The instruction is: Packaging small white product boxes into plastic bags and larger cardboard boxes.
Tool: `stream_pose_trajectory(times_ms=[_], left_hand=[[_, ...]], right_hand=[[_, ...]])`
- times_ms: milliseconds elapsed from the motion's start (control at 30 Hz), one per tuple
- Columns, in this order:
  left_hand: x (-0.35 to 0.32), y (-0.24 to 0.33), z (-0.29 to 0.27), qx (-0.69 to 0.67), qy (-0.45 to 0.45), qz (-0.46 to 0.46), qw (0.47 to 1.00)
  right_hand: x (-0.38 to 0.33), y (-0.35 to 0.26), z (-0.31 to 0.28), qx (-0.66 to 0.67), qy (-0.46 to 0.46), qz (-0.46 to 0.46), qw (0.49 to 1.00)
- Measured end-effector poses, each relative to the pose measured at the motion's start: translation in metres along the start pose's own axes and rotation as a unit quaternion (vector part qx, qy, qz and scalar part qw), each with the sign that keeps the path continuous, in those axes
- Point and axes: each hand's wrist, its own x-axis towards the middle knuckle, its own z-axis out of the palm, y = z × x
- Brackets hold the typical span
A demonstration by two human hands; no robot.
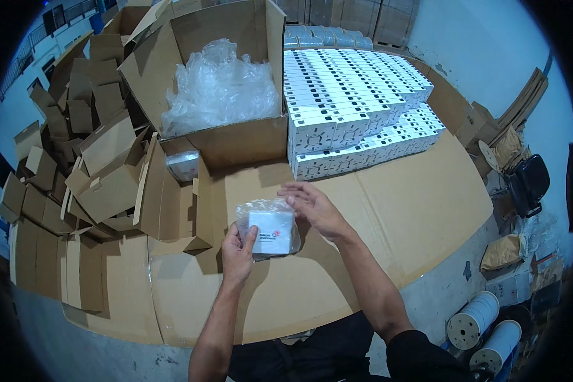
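A small white box with dark and pink print [272, 230] sits inside a clear plastic bag [248, 210]. My left hand [238, 253] grips it at its lower left, the thumb lying over the front. By the bag's upper right corner is my right hand [313, 207], its fingers loosely bent and apart; whether a fingertip touches the plastic I cannot tell. Below both hands is a table covered in brown cardboard [325, 280]. To the left, an open brown carton [188, 210] has another plastic-wrapped packet [183, 165] at its far end.
A large open carton [235, 137] behind holds crumpled clear plastic bags [223, 83]. White boxes [344, 124] stand stacked in rows at the back right. Opened brown cartons [102, 153] pile up on the left. Cable reels [474, 318] and a black chair [530, 181] are beyond the table's right edge.
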Motion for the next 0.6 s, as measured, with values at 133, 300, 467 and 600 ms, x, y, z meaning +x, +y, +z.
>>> stream_pose_trajectory(times_ms=[133,300,467,600], left_hand=[[0.012,-0.009,0.0,-0.025,0.061,-0.005,0.998],[0.026,-0.006,0.005,0.033,0.069,0.001,0.997],[0.033,0.007,0.011,0.077,0.084,0.032,0.993],[0.036,0.009,0.003,0.086,0.074,0.066,0.991]], right_hand=[[0.002,0.014,-0.004,-0.063,-0.103,0.092,0.988],[0.005,0.03,0.002,-0.062,-0.06,0.103,0.991],[0.007,0.028,-0.001,0.005,-0.023,0.039,0.999],[0.008,0.022,-0.003,0.01,-0.027,0.016,0.999]])
